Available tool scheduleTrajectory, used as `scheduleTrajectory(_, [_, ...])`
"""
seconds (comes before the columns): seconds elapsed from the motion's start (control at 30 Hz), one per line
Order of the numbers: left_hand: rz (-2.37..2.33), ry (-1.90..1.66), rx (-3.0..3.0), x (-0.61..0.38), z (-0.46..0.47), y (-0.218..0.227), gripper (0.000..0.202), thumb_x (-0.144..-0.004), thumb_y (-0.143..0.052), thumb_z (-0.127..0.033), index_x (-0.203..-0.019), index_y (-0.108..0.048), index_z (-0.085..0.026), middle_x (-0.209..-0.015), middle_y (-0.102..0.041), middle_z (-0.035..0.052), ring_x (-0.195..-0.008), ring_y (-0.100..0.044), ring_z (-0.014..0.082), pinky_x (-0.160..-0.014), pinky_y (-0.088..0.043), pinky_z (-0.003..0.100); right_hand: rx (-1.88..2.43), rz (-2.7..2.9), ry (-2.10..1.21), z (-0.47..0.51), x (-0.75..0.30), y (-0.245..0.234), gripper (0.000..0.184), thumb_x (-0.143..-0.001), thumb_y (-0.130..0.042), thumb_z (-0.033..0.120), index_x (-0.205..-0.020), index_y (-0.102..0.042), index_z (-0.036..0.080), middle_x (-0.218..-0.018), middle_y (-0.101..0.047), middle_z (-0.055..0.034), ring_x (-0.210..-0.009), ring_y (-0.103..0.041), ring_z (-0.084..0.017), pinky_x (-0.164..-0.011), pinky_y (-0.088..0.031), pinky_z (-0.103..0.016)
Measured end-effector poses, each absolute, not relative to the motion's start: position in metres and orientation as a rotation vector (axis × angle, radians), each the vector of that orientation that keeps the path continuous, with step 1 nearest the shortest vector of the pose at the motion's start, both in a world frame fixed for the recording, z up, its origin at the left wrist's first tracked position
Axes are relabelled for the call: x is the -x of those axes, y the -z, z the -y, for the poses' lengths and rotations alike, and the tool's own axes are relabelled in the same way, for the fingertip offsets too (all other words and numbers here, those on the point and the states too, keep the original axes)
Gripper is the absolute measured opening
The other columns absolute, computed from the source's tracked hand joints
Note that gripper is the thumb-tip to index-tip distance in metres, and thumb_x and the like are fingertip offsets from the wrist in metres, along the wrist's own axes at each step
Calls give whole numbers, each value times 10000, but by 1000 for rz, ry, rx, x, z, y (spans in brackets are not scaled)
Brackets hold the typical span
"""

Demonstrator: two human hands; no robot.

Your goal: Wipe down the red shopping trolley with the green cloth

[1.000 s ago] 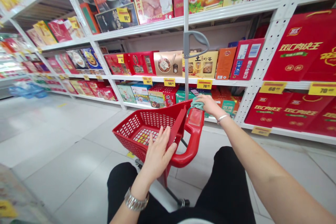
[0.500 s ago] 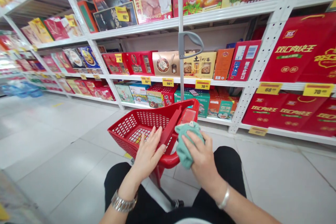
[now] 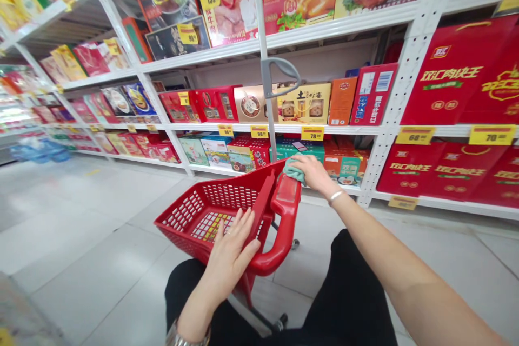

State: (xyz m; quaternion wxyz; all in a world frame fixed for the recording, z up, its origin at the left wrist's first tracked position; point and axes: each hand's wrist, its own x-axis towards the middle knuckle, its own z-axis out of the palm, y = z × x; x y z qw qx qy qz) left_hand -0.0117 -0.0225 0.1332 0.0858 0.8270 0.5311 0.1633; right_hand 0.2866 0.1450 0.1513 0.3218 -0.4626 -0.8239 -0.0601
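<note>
- Teal cloth [image 3: 294, 171]: soft terry-like rag, bunched, mostly under the palm; only a small fold shows.
- Location of cloth: on the far end of the red handle [image 3: 288, 203] of the red shopping cart basket [image 3: 180, 221], at the basket's far corner.
- Right hand [image 3: 311, 170]: closed down over the cloth, pressing it against the handle end; silver bangle [image 3: 335, 198] on the wrist.
- Left hand [image 3: 232, 267]: open, palm down, inside the near side of the basket; fingertips just beside the lower end of the upright red panel [image 3: 263, 205], not gripping anything.
- Surroundings: white steel shelving [image 3: 409, 59] stands beyond the basket, stocked with boxed gift sets [image 3: 446, 84] and yellow price tags; grey pole [image 3: 259, 21] rises from the basket's far corner; black trousers [image 3: 357, 292] show below it.
- Change from 0.5 s ago: cloth and right hand were then near the handle's curve, closer to the body, with the cloth bunched up and widely visible; now both sit at the far end — a near match to the 1.0 s view.
- Left hand: about the same place throughout.
</note>
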Motion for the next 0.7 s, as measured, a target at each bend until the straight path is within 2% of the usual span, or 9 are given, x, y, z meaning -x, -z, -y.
scheduleTrajectory(0.13, [-1636,-492,-2422,10,20,-133,558,-1018,-322,-434,-1564,-296,-321,-1611,-362,38,-1526,-228,256,-1226,-110,628,1175,2293,76,-172,-284,-158,261,-937,-548,162,-1045,-770,244,-1329,-642,-85,-1163,-522,-267,-968,-406,-401])
scheduleTrajectory(0.27, [-1624,-560,-2410,20,16,-128,569,-1024,-293,-455,-1576,-261,-321,-1618,-354,20,-1528,-228,228,-1248,-123,565,1140,2295,19,-168,-275,-156,277,-952,-496,152,-1009,-758,219,-1230,-666,-86,-1097,-515,-235,-938,-347,-383])
scheduleTrajectory(0.37, [-1627,-642,-2405,43,8,-117,563,-1030,-260,-464,-1576,-260,-328,-1619,-349,10,-1531,-216,227,-1247,-123,563,1187,2270,43,-153,-269,-157,299,-954,-466,125,-966,-752,210,-1214,-661,-82,-1046,-509,-217,-904,-312,-377])
scheduleTrajectory(0.47, [-1659,-685,-2347,75,-6,-105,558,-1040,-154,-435,-1564,-304,-311,-1607,-373,11,-1521,-238,222,-1240,-197,533,1228,2256,103,-130,-264,-157,268,-933,-490,99,-916,-740,195,-1175,-667,-84,-998,-523,-202,-882,-292,-378])
scheduleTrajectory(0.57, [-1660,-691,-2301,101,-19,-101,624,-1033,-56,-409,-1540,-382,-249,-1599,-380,52,-1509,-268,226,-1229,-254,488,1213,2214,165,-102,-261,-155,257,-877,-528,62,-921,-738,203,-1141,-674,-79,-967,-530,-201,-877,-299,-385])
scheduleTrajectory(0.63, [-1728,-747,-2285,112,-24,-107,633,-1030,-61,-414,-1527,-412,-241,-1581,-411,72,-1504,-289,241,-1226,-247,515,1182,2171,204,-80,-260,-153,312,-847,-522,29,-960,-743,217,-1142,-675,-74,-941,-526,-204,-868,-317,-391])
scheduleTrajectory(0.7, [-1889,-798,-2257,121,-23,-121,603,-1028,-132,-452,-1513,-437,-262,-1561,-446,86,-1500,-306,288,-1209,-203,622,1159,2128,236,-58,-259,-150,385,-830,-501,-6,-1018,-740,230,-1159,-673,-70,-922,-518,-209,-855,-340,-391])
